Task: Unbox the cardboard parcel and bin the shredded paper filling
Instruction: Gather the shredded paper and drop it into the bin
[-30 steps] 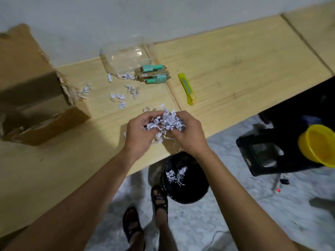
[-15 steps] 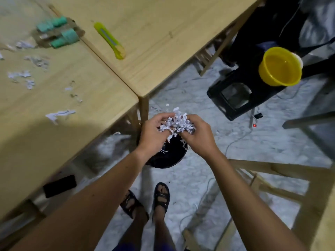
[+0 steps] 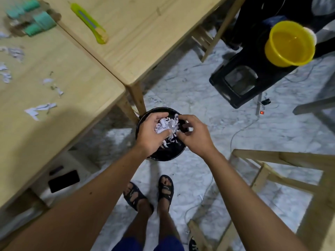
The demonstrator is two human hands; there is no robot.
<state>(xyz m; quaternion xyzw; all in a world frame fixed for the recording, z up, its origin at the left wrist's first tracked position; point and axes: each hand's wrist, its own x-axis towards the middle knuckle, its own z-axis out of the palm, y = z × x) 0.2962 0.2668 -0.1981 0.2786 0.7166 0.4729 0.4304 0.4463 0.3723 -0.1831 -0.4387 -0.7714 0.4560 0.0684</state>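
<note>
Shreds (image 3: 167, 126): loose white clump, cupped between both hands directly over bin (image 3: 145, 120). Probably near weightless, soft, springy, no stiffness; likely to drift and scatter if dropped from height. Best taken by scooping from both sides and compressing, not pinching single strips.

Left hand (image 3: 151, 134) curled under and around the clump, thumb pressed into it. Right hand (image 3: 194, 134) loosely curled beside it, fingertips touching the clump's right side, grip looser; a few strips dangling below.

Bin: black, round, on floor just off the bench (image 3: 76, 91) corner, beside its leg. Contents mostly hidden by hands; cannot tell how full.

Stray shreds scattered toward the bench's left edge. Green cutter (image 3: 88, 22) near far edge. Yellow bowl (image 3: 290, 44) well apart at right, apparently empty. Parcel not in view.
</note>
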